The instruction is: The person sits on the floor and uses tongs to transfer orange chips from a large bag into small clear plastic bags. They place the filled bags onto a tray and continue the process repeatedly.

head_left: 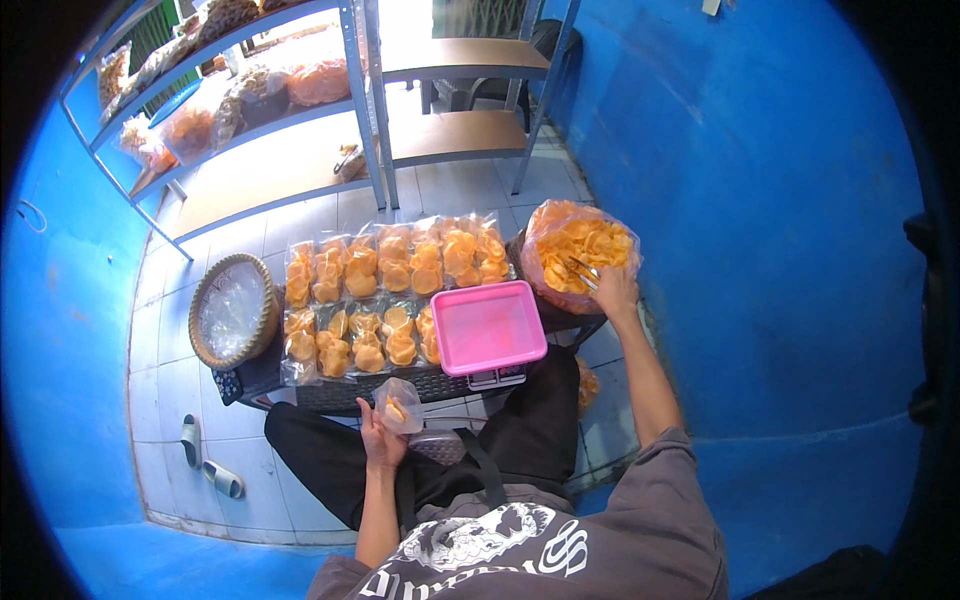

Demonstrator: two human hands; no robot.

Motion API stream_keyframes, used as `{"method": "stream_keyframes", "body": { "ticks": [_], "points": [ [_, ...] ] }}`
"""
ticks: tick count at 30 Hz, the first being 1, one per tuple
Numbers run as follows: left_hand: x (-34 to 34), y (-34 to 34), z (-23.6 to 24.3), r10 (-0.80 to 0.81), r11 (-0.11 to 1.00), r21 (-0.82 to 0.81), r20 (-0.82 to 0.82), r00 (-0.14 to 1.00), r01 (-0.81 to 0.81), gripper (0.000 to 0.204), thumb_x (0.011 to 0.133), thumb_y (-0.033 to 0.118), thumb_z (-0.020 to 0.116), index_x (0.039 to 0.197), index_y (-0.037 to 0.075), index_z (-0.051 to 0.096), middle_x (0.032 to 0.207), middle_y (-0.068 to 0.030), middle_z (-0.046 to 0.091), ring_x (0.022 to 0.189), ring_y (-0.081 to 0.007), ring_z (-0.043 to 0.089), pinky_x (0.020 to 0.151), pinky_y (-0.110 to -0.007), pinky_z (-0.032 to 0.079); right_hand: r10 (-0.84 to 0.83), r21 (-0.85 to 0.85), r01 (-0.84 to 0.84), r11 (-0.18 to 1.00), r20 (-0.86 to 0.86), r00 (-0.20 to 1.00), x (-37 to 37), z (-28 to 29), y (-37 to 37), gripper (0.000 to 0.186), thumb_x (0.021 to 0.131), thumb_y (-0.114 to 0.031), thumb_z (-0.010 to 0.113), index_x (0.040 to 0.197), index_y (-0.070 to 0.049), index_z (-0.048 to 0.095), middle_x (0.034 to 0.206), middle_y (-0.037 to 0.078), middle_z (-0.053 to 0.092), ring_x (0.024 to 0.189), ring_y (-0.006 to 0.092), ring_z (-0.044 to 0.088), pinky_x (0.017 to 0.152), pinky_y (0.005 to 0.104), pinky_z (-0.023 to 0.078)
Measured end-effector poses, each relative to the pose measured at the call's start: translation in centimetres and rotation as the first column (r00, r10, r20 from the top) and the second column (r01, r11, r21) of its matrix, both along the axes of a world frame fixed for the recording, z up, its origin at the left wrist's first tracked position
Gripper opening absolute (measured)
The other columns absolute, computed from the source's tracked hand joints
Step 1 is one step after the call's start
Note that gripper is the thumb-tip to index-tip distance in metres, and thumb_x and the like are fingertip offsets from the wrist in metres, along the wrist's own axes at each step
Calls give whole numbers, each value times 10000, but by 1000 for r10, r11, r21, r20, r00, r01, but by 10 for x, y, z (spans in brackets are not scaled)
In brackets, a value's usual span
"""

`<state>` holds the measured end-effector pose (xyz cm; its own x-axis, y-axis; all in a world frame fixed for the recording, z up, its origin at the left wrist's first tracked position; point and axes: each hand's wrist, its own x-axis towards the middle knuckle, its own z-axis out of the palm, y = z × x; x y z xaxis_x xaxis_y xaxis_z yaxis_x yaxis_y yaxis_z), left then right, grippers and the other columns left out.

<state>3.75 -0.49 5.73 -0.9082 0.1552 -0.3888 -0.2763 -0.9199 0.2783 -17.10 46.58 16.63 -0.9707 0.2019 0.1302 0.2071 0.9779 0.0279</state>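
Observation:
My left hand (379, 438) is closed on a small clear plastic bag (405, 412), held above my lap with a little orange chip matter at its bottom. At the right, my right hand (616, 291) grips metal tongs (583, 272), whose tips reach into a large pink-tinted bag of round orange chips (580, 238). Between my hands, a pink rectangular tray (490, 325) rests on a small scale (497, 378). Two rows of filled clear bags of chips (395, 258) lie on the dark woven table (400, 394), left of and behind the tray.
A round woven basket (272, 325) with clear plastic bags stands left of the filled bags. Metal shelves (270, 205) holding bagged snacks are at the back. Grey slippers (223, 478) lie on the tiled floor at the left. A blue wall (760, 250) rises at the right.

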Motion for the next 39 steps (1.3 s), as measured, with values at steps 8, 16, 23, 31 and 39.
{"method": "stream_keyframes", "body": {
  "ticks": [8, 16, 23, 31, 39],
  "points": [
    [2, -5, -10, -6, 997, 72, -37, 999, 9, 667, 1027, 623, 489, 1377, 59, 556, 1240, -92, 667, 1112, -224, 666, 907, -345, 571, -38, -369, 96, 924, 162, 986, 18, 23, 11, 448, 750, -321, 892, 1149, -158, 772, 983, 172, 767, 950, 343, 744, 806, 468, 567],
    [1, -3, -23, 2, 998, 59, 9, 1000, -3, 617, 1046, 545, 518, 1412, 48, 530, 1287, -119, 649, 1155, -254, 659, 972, -383, 565, -60, -240, 93, 966, 140, 988, 21, 32, 13, 526, 713, -363, 912, 1180, -173, 761, 1028, 139, 775, 968, 335, 744, 833, 481, 583],
    [-1, -4, -24, 11, 999, 40, 24, 1000, -12, 593, 1053, 521, 519, 1418, 53, 527, 1282, -120, 658, 1146, -250, 665, 964, -383, 569, -45, -32, 48, 998, 106, 993, -9, 2, 9, 477, 718, -361, 901, 1133, -170, 768, 1102, 139, 762, 1008, 367, 731, 875, 492, 583],
    [3, -8, -27, 24, 989, 145, -24, 999, -20, 537, 1076, 472, 498, 1411, 54, 536, 1263, -112, 670, 1115, -242, 676, 928, -371, 588, 1, -231, 27, 973, 122, 992, -5, -3, 21, 454, 756, -290, 870, 1169, -130, 771, 957, 154, 774, 937, 316, 752, 835, 458, 577],
    [0, -1, -26, 25, 991, 132, 39, 999, -30, 418, 1085, 407, 524, 1390, 122, 552, 1291, -97, 655, 1110, -230, 670, 886, -350, 587, 355, -866, 106, 489, 309, 882, 54, 91, -32, 569, 774, -271, 907, 1283, -83, 738, 747, -17, 672, 482, 48, 483, 437, 250, 375]
  ]
}}
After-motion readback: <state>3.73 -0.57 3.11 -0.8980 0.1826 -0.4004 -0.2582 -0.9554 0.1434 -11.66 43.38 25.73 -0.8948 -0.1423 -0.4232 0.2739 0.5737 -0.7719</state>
